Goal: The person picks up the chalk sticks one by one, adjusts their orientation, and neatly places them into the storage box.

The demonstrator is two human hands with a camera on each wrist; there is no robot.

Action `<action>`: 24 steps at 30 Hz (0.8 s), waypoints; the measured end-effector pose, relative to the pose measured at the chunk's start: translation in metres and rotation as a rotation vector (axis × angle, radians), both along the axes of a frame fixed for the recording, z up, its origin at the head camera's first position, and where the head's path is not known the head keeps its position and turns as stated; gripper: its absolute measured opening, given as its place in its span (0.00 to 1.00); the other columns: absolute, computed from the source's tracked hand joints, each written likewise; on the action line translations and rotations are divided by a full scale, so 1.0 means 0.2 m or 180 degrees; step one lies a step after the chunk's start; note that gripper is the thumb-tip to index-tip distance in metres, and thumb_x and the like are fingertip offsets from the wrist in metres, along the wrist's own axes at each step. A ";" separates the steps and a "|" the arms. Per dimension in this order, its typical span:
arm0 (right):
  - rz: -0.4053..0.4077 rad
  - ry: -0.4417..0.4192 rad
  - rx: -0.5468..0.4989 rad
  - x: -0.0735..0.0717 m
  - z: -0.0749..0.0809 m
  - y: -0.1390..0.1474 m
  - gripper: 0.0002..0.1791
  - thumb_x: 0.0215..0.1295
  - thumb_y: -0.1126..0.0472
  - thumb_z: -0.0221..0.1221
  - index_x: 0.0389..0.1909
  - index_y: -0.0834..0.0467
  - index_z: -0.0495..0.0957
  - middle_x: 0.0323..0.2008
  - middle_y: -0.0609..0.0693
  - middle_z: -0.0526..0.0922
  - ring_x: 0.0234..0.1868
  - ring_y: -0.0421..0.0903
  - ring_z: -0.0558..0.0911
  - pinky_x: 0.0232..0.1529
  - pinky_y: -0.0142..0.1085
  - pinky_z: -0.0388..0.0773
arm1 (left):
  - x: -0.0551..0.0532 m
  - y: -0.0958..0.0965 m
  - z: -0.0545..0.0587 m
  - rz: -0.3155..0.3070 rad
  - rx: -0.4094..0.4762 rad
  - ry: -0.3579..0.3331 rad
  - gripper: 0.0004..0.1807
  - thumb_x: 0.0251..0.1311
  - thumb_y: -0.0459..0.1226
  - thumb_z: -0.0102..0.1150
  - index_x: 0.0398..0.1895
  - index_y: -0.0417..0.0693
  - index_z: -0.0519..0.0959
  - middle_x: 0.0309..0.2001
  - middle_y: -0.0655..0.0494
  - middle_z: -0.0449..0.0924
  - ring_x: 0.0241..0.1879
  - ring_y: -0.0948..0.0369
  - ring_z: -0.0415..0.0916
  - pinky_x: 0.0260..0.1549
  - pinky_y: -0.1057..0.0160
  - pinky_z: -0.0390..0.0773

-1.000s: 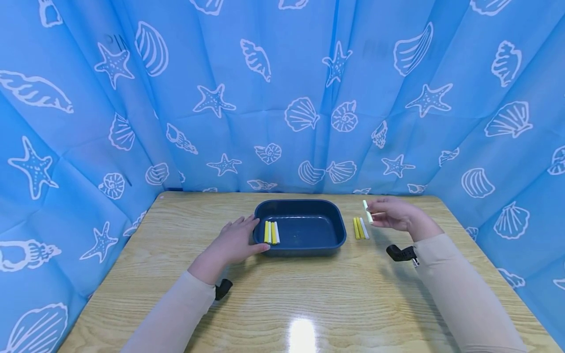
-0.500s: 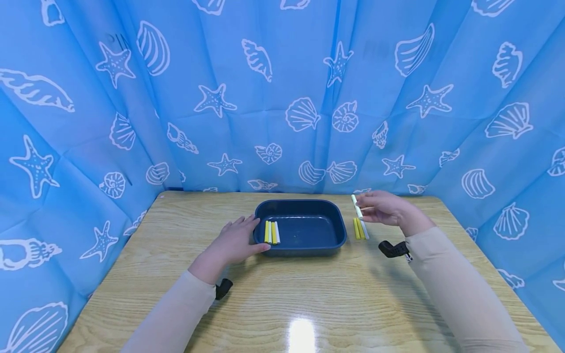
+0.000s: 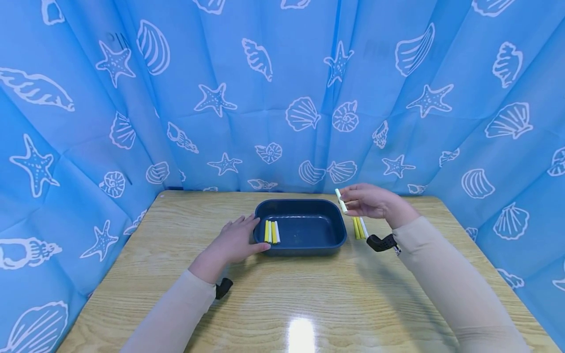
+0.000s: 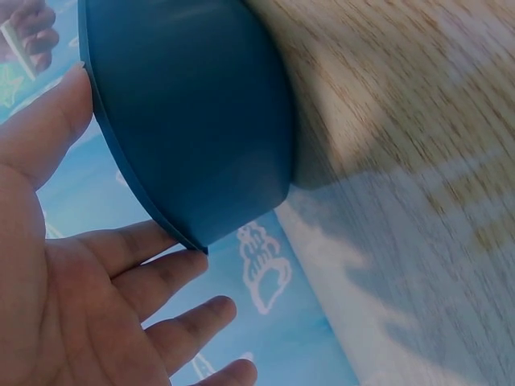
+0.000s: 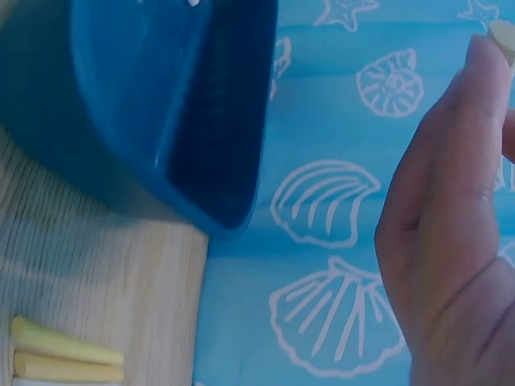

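A pale chalk stick is pinched between the thumb and fingers of my right hand, raised beside the basin's right rim. In the right wrist view only one end of that chalk shows, at the top right corner. My left hand rests against the left end of the dark blue basin. The left wrist view shows its thumb and fingertips touching the rim, fingers spread and fairly straight. Several yellow and white chalk sticks lie side by side at the left inside the basin.
Two yellow chalk sticks and a white one lie together on the wooden table, right of the basin. A blue curtain with shell and starfish prints hangs behind and at both sides.
My right hand has carried the pale chalk leftward and upward, from beside the loose sticks to near the basin's right rim. The left hand and basin have stayed in place.
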State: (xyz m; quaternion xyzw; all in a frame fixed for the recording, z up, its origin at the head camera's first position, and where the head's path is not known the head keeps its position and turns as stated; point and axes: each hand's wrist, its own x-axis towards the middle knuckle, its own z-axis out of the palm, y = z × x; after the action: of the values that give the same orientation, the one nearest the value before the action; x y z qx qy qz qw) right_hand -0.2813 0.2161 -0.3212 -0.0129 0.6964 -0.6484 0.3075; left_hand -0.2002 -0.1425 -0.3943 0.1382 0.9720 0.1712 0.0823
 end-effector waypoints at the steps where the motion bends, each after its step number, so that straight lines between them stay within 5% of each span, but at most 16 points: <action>1: 0.0009 -0.0011 -0.0014 0.00 0.00 -0.01 0.13 0.73 0.70 0.50 0.56 0.64 0.65 0.34 0.48 0.75 0.31 0.39 0.79 0.37 0.30 0.84 | 0.00 0.00 0.00 0.0000 -0.0001 0.0002 0.50 0.62 0.62 0.61 0.78 0.44 0.57 0.78 0.45 0.51 0.77 0.42 0.44 0.72 0.36 0.43; 8: 0.0064 -0.0056 -0.0025 -0.03 0.01 -0.11 0.24 0.73 0.70 0.50 0.67 0.68 0.59 0.39 0.51 0.74 0.33 0.40 0.79 0.40 0.31 0.84 | 0.00 0.00 0.00 0.0000 -0.0016 0.0002 0.49 0.62 0.61 0.61 0.78 0.44 0.58 0.78 0.45 0.52 0.77 0.42 0.45 0.72 0.36 0.44; 15: 0.0092 -0.0083 0.0058 -0.06 0.01 -0.20 0.20 0.74 0.68 0.50 0.64 0.67 0.63 0.41 0.53 0.73 0.35 0.42 0.78 0.38 0.31 0.84 | 0.01 0.00 0.00 -0.0007 -0.0024 0.0005 0.49 0.63 0.61 0.61 0.78 0.44 0.58 0.78 0.44 0.52 0.77 0.42 0.45 0.72 0.36 0.44; 24: 0.0117 -0.0120 0.0189 -0.11 -0.02 -0.28 0.27 0.74 0.67 0.51 0.71 0.68 0.58 0.42 0.55 0.71 0.37 0.44 0.77 0.38 0.32 0.83 | -0.01 0.00 -0.01 0.0029 -0.0053 0.0024 0.49 0.62 0.62 0.60 0.78 0.44 0.58 0.78 0.45 0.52 0.77 0.42 0.45 0.72 0.36 0.45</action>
State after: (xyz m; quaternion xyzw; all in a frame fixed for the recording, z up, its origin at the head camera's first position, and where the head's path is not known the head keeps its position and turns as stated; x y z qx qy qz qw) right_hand -0.3034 0.1604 -0.3257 -0.0044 0.7091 -0.6217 0.3327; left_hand -0.2013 -0.1427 -0.3953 0.1336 0.9743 0.1629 0.0791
